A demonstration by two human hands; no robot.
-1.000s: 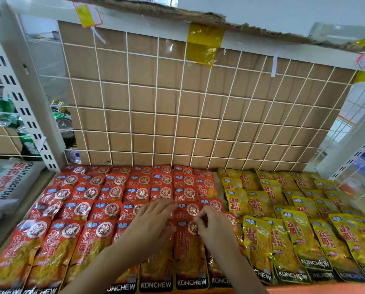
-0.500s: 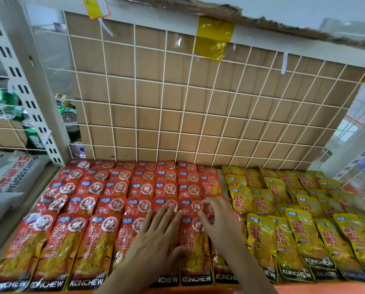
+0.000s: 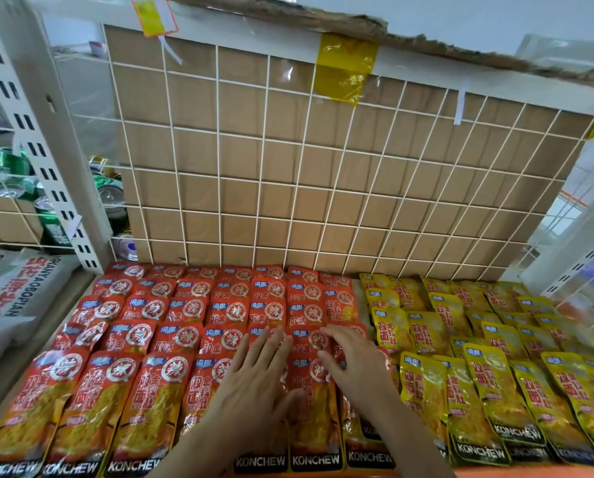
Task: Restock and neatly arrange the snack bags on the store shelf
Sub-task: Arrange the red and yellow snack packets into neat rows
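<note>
Red KONCHEW snack bags (image 3: 171, 343) lie in overlapping rows on the left half of the shelf. Yellow KONCHEW bags (image 3: 489, 367) fill the right half the same way. My left hand (image 3: 254, 384) lies flat with spread fingers on the red bags in the front middle. My right hand (image 3: 354, 363) rests beside it on the rightmost red column, fingers slightly bent and touching the bag tops. One front red bag (image 3: 314, 408) shows between the two hands. Neither hand holds a bag.
A white wire grid backed by brown cardboard (image 3: 288, 174) closes the shelf's rear. A white slotted upright (image 3: 43, 139) stands at left, with green drink cans (image 3: 109, 188) behind it. Grey sacks (image 3: 16, 298) lie far left. A wire side panel (image 3: 585, 257) bounds the right.
Both hands have slid forward over the red bags and flattened out; the left hand's fingers have spread. The view has tilted and shifted slightly, showing more of the back grid.
</note>
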